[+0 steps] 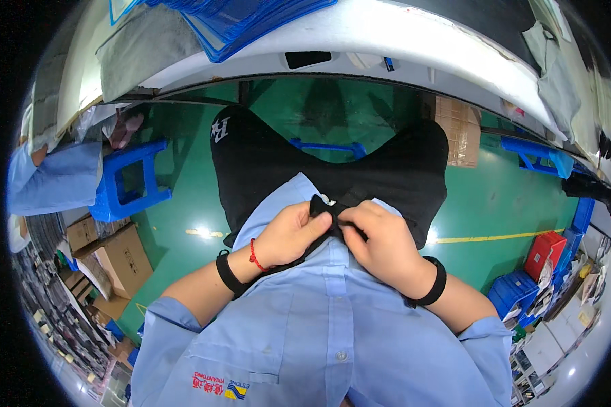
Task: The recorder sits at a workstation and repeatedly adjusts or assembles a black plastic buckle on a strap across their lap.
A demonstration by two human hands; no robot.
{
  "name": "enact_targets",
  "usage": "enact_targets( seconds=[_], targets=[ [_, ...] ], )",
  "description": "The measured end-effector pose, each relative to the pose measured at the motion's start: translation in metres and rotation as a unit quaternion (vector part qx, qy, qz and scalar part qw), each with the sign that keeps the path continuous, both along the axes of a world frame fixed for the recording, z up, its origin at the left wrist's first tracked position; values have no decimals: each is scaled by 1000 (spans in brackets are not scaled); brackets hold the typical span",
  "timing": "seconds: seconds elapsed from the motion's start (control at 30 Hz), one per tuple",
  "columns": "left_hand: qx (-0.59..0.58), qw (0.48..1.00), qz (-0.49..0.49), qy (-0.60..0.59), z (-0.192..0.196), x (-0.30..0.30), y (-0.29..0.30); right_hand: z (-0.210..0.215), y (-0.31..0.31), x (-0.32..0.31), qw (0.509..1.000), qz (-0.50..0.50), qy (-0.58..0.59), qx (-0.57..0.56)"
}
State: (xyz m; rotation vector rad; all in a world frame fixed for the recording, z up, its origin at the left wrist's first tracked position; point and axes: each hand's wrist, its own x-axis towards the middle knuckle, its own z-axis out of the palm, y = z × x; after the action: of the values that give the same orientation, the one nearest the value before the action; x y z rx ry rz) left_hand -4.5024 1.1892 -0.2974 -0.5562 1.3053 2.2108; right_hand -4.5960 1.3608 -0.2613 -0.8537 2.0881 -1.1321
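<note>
In front of my waist, both of my hands close on a piece of black cloth (317,204). I cannot make out whether it belongs to my black trousers (265,146) or is a separate strap. My left hand (293,234) pinches its left part between thumb and fingers. Close beside it, my right hand (381,237) grips the right part with its fingers curled in. A small white bit (328,200) shows between the hands. The hem of my light blue shirt (285,193) lies under and around them. Black bands circle both wrists, and a red bracelet sits on the left.
A white worktable (414,41) curves across ahead of my knees, carrying blue folders (244,20) and a black phone (308,60). Blue stools (130,182) and cardboard boxes (123,261) stand on the left. Another carton (457,132) is under the table; blue crates (512,293) stand right.
</note>
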Motion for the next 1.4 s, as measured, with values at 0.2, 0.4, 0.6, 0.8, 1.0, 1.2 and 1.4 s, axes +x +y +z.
enact_targets(
  seconds=[0.2, 0.4, 0.6, 0.8, 1.0, 1.2, 1.4],
  targets=[
    [-23, 999, -19, -25, -5, 5, -4, 1, 2, -4, 997, 58, -41, -3],
    [-31, 999, -9, -18, -1, 6, -3, 2, 2, 1, 998, 44, -22, 27],
    [-31, 999, -21, -32, -3, 6, -2, 6, 6, 4, 991, 77, 97, 57],
    [-75, 995, -59, -17, 1, 3, 0, 9, 7, 3, 954, 164, 243, 60],
    [-113, 988, -100, -36, -2, 4, 2, 8, 5, 2, 935, 197, 282, 82],
    [-139, 985, -94, -30, 2, 1, 1, 4, 2, 3, 948, 167, 251, 103],
    [-93, 995, -24, -39, 0, 2, -5, -3, 1, 2, 985, 64, 154, 44]
  ],
)
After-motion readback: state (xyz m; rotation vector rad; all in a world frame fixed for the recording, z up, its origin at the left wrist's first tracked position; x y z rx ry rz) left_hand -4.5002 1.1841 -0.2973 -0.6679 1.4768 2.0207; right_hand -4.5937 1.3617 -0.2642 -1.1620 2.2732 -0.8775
